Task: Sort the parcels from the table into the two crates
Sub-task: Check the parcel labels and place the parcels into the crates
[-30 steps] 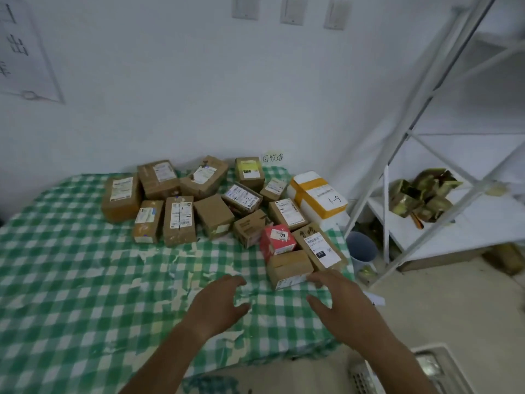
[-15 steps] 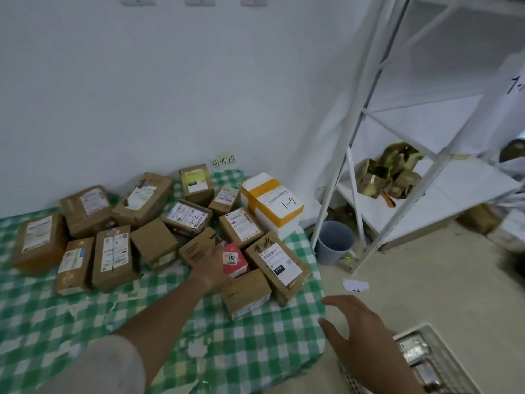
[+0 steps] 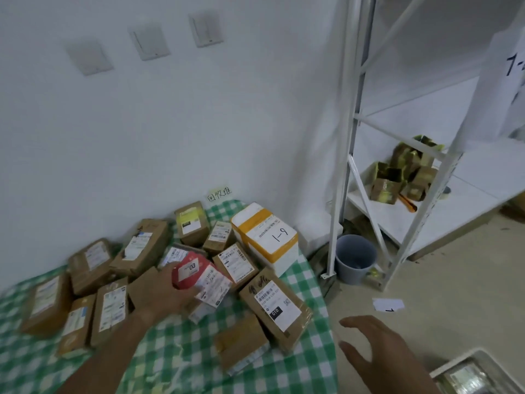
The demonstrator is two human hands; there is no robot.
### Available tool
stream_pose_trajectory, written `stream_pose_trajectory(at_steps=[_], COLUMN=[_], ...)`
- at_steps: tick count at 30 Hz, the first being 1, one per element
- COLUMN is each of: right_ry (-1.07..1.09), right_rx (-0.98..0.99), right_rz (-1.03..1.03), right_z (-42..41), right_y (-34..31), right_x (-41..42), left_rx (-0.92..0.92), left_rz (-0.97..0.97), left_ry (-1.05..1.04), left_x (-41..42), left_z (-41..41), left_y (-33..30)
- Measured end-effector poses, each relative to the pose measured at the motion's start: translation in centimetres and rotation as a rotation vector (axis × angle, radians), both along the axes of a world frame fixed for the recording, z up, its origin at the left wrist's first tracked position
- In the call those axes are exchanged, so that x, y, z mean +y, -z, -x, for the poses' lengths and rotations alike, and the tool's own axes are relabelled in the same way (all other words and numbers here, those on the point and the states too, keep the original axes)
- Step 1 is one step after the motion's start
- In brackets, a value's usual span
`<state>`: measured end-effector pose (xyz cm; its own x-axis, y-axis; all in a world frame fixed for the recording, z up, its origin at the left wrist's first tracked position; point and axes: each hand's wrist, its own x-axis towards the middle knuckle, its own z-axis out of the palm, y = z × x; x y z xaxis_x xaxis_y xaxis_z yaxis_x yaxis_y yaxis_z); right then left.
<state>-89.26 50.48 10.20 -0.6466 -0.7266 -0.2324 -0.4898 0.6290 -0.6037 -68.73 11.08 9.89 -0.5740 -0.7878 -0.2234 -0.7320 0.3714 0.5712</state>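
Several brown cardboard parcels lie on the table with the green checked cloth. My left hand grips a small red parcel marked 03 and holds it tilted just above the pile. A white parcel with orange tape, marked 1-9, stands at the back right. A long brown parcel labelled 010 and a smaller brown one lie near the table's right edge. My right hand hovers with spread fingers off the table's right side, holding nothing. A pale crate with parcels inside shows at the bottom right corner.
A white metal shelf rack stands right of the table, with crumpled gold-green boxes on a shelf. A grey bucket sits on the floor at its foot. A white paper slip lies on the floor.
My left hand has closed round the red parcel and lifted it off the pile. My right hand stayed hovering off the table's right side. The view swung a little right and up.
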Motion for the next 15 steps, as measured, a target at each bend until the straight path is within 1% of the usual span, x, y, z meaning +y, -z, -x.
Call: stream_pose_trajectory(at_steps=[3, 5, 10, 12, 15], right_ry=[-0.064, -0.114, -0.283, -0.360, -0.415], right_rx=[0.020, 0.002, -0.166, -0.256, -0.352], right_rz=[0.059, 0.159, 0.545, 0.671, 0.804], right_z=[0.6, 0.4, -2.3, -3.8, -5.2], right_y=[-2.5, -5.1, -15.5, -19.1, -22.1], right_x=[-3.6, -6.9, -14.4, -16.1, -17.3], left_rx=[0.248, 0.365, 0.439, 0.476, 0.571], left_rz=[-0.093, -0.102, -0.062, -0.041, -0.018], left_ry=[-0.033, -0.001, 0.189, 0.230, 0.230], left_x=[-0.2, 0.2, 2.6, 3.6, 4.6], left_z=[-0.8, -1.2, -1.9, -2.0, -2.1], left_y=[-9.2, -15.0, -26.6, -30.0, -33.5])
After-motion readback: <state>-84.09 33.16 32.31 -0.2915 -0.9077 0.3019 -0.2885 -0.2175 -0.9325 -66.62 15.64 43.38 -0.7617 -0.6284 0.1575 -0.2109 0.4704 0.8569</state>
